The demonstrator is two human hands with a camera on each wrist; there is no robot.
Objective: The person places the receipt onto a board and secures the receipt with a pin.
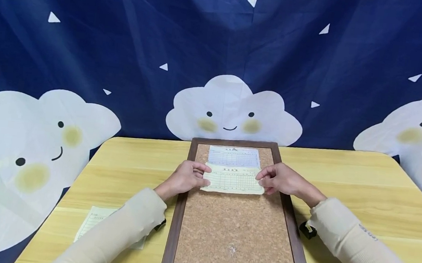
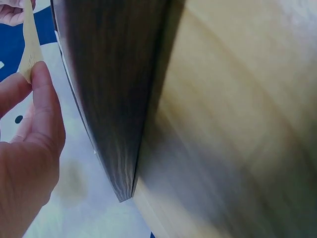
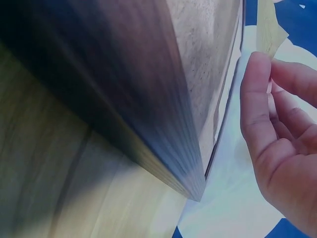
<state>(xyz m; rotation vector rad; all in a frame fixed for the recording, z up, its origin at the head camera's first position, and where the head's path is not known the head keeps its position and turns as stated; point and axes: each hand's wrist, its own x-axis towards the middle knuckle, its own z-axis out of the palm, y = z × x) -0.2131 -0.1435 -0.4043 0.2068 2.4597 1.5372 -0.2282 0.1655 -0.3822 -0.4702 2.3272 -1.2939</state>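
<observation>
Fingers [image 1: 202,167] of the left hand [image 1: 185,177] and right hand [image 1: 282,179] are pinched on a yellow slip's [image 1: 234,180] ends, above the corkboard [image 1: 237,233].

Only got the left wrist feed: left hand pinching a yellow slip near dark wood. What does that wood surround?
Observer: A cork panel, seen in the head view.

Operator: Any paper up past the yellow slip?

Observer: Yes, a pale slip with a printed grid, just above it in the head view.

Operator: Any paper off the board?

Observer: Printed paper on the table, to the person's left, partly hidden by the left sleeve.
</observation>
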